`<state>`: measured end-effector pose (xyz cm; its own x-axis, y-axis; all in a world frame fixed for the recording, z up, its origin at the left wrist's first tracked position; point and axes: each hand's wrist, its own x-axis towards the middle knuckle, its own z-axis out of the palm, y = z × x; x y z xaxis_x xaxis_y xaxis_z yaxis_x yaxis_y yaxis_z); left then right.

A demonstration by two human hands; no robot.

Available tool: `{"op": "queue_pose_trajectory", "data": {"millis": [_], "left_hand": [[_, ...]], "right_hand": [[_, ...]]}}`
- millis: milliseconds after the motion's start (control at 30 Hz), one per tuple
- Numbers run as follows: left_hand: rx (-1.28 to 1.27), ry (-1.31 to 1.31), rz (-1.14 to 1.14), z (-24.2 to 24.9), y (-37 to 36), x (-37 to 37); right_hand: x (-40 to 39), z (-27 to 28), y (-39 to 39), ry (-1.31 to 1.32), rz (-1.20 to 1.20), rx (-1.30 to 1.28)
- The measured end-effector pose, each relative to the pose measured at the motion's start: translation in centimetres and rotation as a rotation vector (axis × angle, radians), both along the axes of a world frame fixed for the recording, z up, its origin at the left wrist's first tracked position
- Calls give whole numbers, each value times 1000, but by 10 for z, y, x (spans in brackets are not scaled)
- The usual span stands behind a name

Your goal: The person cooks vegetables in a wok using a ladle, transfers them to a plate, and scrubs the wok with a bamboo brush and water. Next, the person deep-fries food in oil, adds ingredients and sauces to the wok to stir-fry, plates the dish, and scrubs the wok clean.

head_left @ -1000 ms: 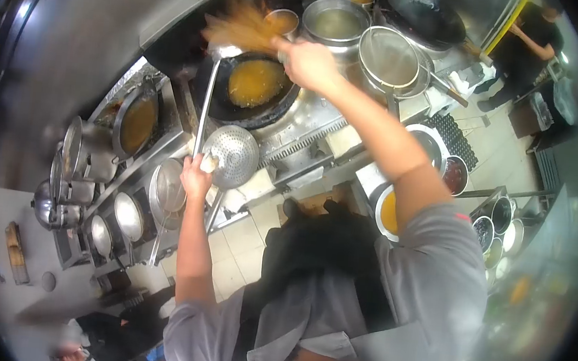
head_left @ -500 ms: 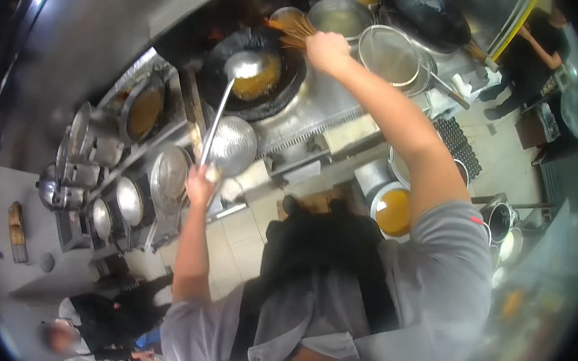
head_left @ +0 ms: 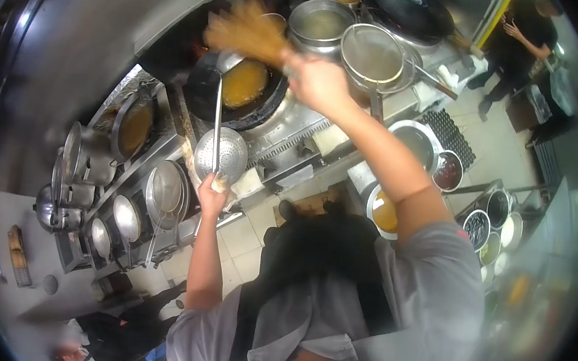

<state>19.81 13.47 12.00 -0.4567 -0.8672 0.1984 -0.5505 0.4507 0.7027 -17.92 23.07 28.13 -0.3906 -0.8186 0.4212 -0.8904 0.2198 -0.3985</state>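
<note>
A: Your right hand [head_left: 320,82] is clamped on the bamboo brush [head_left: 247,32] above the wok [head_left: 238,92]; it looks light, with stiff, springy bristles, so grip low on the bundle.

B: Your left hand [head_left: 211,190] grips the ladle [head_left: 218,114] at the handle's end. Long steel, likely slippery, bowl-heavy once loaded.

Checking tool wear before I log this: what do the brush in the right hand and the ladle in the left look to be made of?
Brush: tan splayed bristles, probably bamboo or straw, though motion-blurred. Ladle: bright reflective handle and bowl, likely stainless steel. Wok: matte black, probably seasoned steel or iron.
</note>
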Motion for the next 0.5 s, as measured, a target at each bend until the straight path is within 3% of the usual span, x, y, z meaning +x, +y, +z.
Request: {"op": "queue_pose_trajectory", "data": {"millis": [67,100,133,200,267,367,433,467,500], "left_hand": [[73,42,-3,-11,12,-3],[137,90,5,-20,16,-4],[16,-99,43,-47,15,6],[-125,-89,-30,-47,44,-3],[-116,-61,-70,-62,72,-5],[-298,-119,-84,-69,85,-18],[-340,-159,-14,-64,81,-31],[-380,-202,16,-60,71,-29],[-384,-207,12,-56,63,-19]], "right_hand": [[-21,-14,-16,177,24,428],[-44,-19,-20,102,-42,507],[-62,-29,-8,74,-101,415],[-78,-12,22,-13,-256,247],[-85,12,51,-43,-217,186],[-95,8,63,-129,-140,29],[-96,5,58,20,26,391],[-101,-4,48,72,-12,533],[-106,-15,46,65,-14,530]]}}
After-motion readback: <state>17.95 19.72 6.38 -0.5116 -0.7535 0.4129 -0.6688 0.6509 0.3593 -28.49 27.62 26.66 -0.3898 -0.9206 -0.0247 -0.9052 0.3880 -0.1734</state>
